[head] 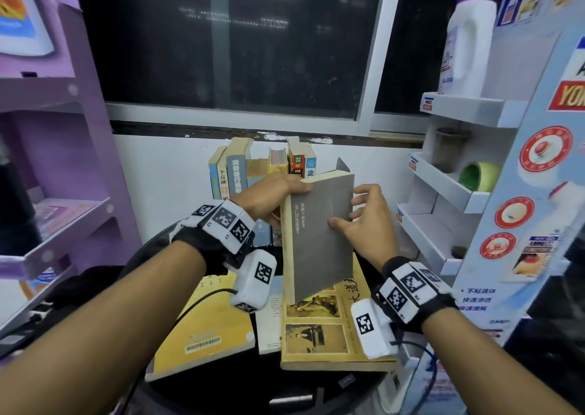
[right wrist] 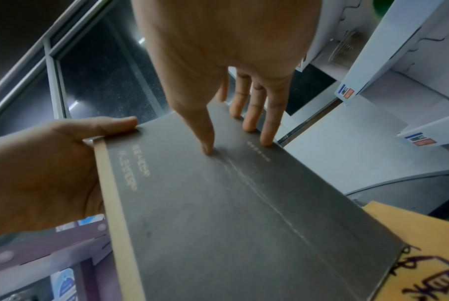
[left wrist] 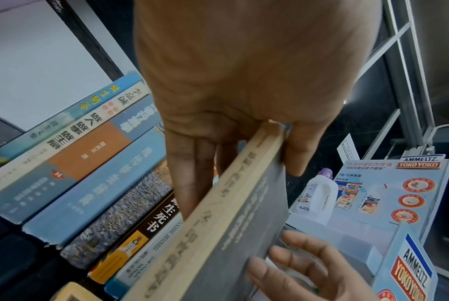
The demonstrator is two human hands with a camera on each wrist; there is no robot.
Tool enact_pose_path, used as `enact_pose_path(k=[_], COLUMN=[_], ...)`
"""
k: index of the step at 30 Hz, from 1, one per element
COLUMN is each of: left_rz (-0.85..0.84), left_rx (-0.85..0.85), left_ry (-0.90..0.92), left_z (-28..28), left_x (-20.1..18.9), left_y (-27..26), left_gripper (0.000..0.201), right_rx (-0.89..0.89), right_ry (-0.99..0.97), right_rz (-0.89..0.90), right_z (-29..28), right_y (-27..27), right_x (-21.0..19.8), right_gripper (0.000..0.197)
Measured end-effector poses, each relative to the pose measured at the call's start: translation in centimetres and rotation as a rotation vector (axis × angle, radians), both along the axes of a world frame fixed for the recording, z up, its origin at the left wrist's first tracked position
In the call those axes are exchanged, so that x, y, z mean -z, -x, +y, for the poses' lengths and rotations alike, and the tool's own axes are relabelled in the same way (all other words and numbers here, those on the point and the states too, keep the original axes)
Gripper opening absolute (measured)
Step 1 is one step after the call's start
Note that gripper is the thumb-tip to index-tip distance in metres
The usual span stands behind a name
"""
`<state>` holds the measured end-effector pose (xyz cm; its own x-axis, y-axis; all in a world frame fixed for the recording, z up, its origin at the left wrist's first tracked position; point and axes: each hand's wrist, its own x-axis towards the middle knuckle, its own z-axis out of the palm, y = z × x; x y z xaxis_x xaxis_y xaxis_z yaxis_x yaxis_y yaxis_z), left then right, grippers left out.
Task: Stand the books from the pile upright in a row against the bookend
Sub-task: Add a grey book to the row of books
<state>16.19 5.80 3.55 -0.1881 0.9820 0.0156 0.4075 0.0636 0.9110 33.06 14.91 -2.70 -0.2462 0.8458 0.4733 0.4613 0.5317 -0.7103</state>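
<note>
Books (head: pixel 262 174): roughly seven upright | grey book (head: pixel 319 237): left hand (head: pixel 269 193) grasps | right hand (head: pixel 364 221) fingertips pressing, released

Looks like a shop corner or some mocked-up retail space, not a home. On the right there's a white cardboard display stand (head: pixel 456 190) with tiered shelves and little price tags, plastered with AMMELTZ YOKO YOKO branding (left wrist: pixel 417 164), and a white bottle with a purple cap (head: pixel 468 34) sits on its top shelf. On the left is a purple display rack (head: pixel 63 148). Behind is a big dark window (head: pixel 228 41), and a round black worktop (head: pixel 269 380) sits in the middle.
</note>
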Motion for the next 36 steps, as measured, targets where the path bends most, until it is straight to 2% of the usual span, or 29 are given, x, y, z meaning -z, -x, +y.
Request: enact_pose_path(k=[4,9,12,16,18,21,25,28,33,36], left_rz=[-0.102,-0.223,-0.245,-0.333,-0.364,-0.372,-0.28,-0.198,-0.175,-0.205], left_rx=[0.041,0.111,0.148,0.21,0.225,0.198,0.112,0.07,0.079,0.127], left_ry=[0.011,0.005,-0.011,-0.009,-0.002,-0.03,-0.108,-0.154,-0.165,-0.164], left_z=[-0.6,-0.9,-0.8,-0.3,0.1,1.4,3.3,4.4,5.8,6.2], left_x=[0.2,0.5,0.8,1.1,1.3,1.8,2.4,2.4,2.9,3.0], left_y=[-0.1,0.2,-0.3,-0.8,-1.1,-1.7,-2.3,-2.8,-2.6,-2.4], left_gripper=[0.039,0.042,0.039,0.033,0.029,0.03,0.031,0.042,0.06,0.05], right_rx=[-0.132,-0.332,-0.367,-0.373,-0.367,-0.31,-0.256,-0.213,-0.239,-0.268], right_ry=[0.049,0.17,0.19,0.19,0.184,0.136,0.069,0.01,0.036,0.101], right_rz=[-0.046,-0.112,-0.141,-0.172,-0.188,-0.184,-0.207,-0.273,-0.337,-0.306], right_z=[-0.6,-1.5,-2.5,-3.4,-3.6,-3.6,-3.3,-3.0,-2.2,-1.6], right_y=[0.1,-1.2,-1.7,-2.1,-2.3,-2.8,-3.5,-4.0,-5.1,-5.8], right_x=[-0.2,-1.2,-2.0,-2.9,-3.3,-3.9,-4.4,-4.9,-5.9,-6.5], right_gripper=[0.067,0.088,0.108,0.114,0.11,0.087,0.067,0.051,0.041,0.044])
